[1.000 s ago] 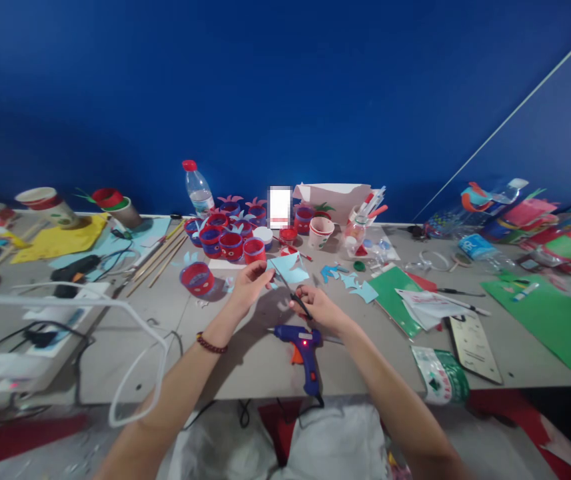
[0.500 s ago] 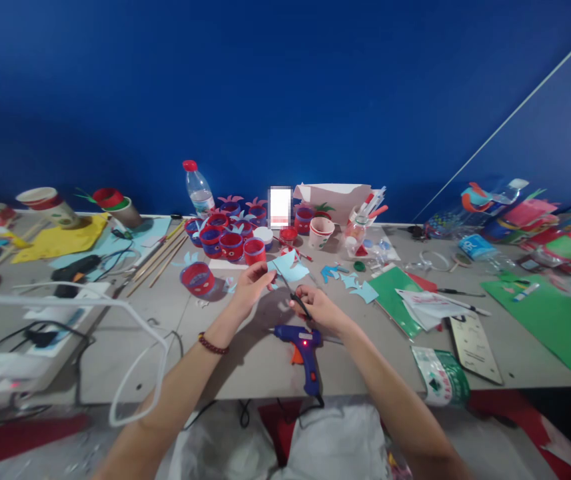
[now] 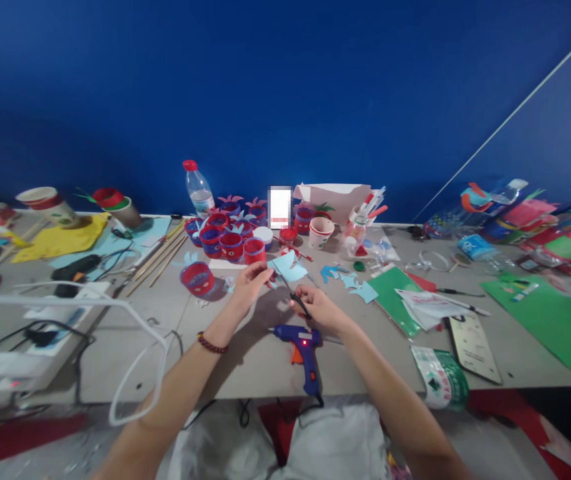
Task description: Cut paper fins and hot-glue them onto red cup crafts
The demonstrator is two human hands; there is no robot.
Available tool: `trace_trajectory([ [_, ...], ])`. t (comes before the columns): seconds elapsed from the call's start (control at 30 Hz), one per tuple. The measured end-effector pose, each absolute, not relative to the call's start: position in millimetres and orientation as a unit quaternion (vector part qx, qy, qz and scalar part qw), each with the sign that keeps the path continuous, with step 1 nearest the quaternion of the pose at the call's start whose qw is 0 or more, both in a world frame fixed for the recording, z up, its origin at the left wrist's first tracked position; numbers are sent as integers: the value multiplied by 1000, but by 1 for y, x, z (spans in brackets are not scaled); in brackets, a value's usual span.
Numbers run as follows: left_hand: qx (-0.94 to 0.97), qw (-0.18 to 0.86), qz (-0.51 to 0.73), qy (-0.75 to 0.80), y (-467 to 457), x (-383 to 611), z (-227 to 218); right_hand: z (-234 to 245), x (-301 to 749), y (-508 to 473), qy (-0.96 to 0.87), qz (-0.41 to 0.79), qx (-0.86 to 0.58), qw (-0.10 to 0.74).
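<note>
One light-blue sheet (image 3: 294,268): left hand (image 3: 251,283) pinching.
Scissors (image 3: 297,300): right hand (image 3: 319,309) gripping.
Blades (image 3: 282,277): overshoot could nick nearby left fingertips (image 3: 268,274).

The bare left forearm (image 3: 175,383) slants toward one o'clock to a pinching left hand (image 3: 251,285), while the right forearm (image 3: 385,380) slants toward eleven o'clock, its right hand (image 3: 315,307) curled at the other's four o'clock.

A blue wall (image 3: 285,93) backs a gray table (image 3: 120,353).

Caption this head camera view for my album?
Right hand holds scissors, left hand holds blue paper, glue gun nearby.
</note>
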State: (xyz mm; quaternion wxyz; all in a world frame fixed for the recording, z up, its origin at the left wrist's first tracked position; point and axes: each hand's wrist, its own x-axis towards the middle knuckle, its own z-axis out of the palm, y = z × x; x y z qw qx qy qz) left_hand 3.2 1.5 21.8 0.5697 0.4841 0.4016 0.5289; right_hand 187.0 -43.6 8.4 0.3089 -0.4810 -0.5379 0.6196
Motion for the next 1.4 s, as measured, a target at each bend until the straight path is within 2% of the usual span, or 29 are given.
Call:
trace_trajectory([
  [0.4, 490, 530, 553, 416, 2, 3, 28, 13, 186, -44, -545, 614, -485, 300],
  [1.4, 470, 564, 536, 418, 1, 6, 22, 4, 187, -43, -533, 621, -475, 322],
])
